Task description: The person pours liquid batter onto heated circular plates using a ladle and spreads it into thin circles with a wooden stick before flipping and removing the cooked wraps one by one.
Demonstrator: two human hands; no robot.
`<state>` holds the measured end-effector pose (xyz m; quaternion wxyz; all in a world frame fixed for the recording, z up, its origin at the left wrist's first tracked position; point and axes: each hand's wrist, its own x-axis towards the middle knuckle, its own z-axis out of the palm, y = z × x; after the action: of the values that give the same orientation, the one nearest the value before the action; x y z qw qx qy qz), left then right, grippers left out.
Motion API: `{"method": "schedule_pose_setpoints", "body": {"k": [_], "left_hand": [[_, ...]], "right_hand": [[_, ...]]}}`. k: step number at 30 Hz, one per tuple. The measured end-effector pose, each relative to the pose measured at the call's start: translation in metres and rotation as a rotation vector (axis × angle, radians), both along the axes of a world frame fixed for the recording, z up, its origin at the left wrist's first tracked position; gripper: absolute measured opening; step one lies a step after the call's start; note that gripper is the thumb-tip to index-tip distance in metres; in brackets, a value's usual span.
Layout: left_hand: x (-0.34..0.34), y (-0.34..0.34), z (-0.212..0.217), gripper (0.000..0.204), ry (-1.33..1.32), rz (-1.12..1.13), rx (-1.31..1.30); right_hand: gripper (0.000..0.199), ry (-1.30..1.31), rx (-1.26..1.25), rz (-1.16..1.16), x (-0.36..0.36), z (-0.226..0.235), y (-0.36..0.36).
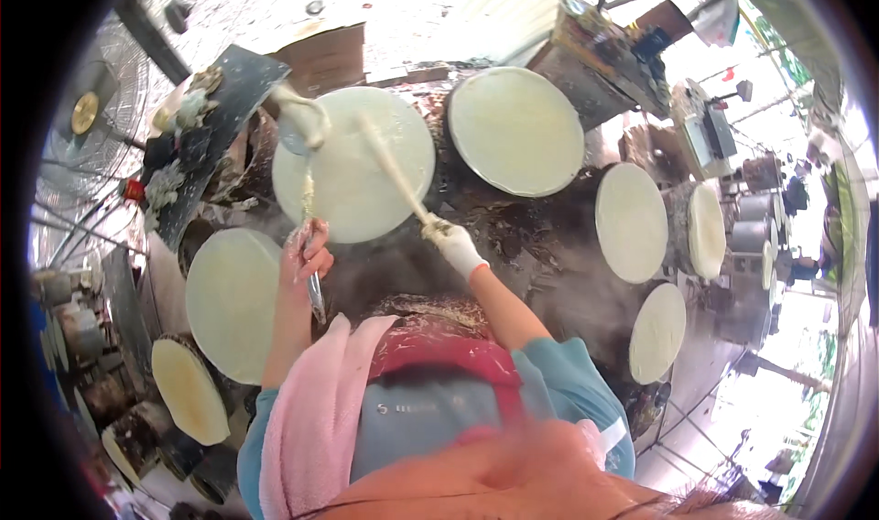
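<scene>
My bare left hand [309,250] is closed around the handle of a batter-smeared ladle [308,195]. The ladle's head reaches over the left part of a round griddle [380,158] coated with pale batter. Beside that head, a thick cream-coloured mass [307,117] overlaps the griddle's upper left edge; what it belongs to is hard to make out. In a white glove, my right hand [450,243] grips a long pale wooden stick [394,167]. Its far end lies over the same griddle and is blurred.
Right of the working griddle is another coated round griddle [517,131]; one more [233,305] sits to the left. Several smaller rounds stand farther out on both sides. A dark board [220,131] with clutter and a fan [87,113] are at the upper left. Steam drifts between.
</scene>
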<state>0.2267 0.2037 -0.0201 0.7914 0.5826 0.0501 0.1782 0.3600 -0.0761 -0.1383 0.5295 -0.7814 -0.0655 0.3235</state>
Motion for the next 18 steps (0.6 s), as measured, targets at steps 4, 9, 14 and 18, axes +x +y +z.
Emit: {"method": "schedule_pose_setpoints", "body": {"k": [4,9,14,18], "left_hand": [[0.027,0.010,0.039,0.029,0.132,-0.358,-1.023],[0.063,-0.033,0.038,0.026,0.187,-0.346,-1.206],[0.100,-0.082,0.053,0.027,0.245,-0.291,-1.181],[0.126,-0.115,0.071,0.029,0.226,-0.240,-1.142]], "right_hand": [[0.029,-0.129,0.188,-0.107,0.007,0.020,-0.043],[0.036,-0.591,-0.591,-0.577,0.047,0.050,-0.201],[0.046,-0.636,-1.000,-0.504,0.065,0.033,-0.341],[0.050,-0.620,-0.959,-0.355,0.097,0.020,-0.379]]}}
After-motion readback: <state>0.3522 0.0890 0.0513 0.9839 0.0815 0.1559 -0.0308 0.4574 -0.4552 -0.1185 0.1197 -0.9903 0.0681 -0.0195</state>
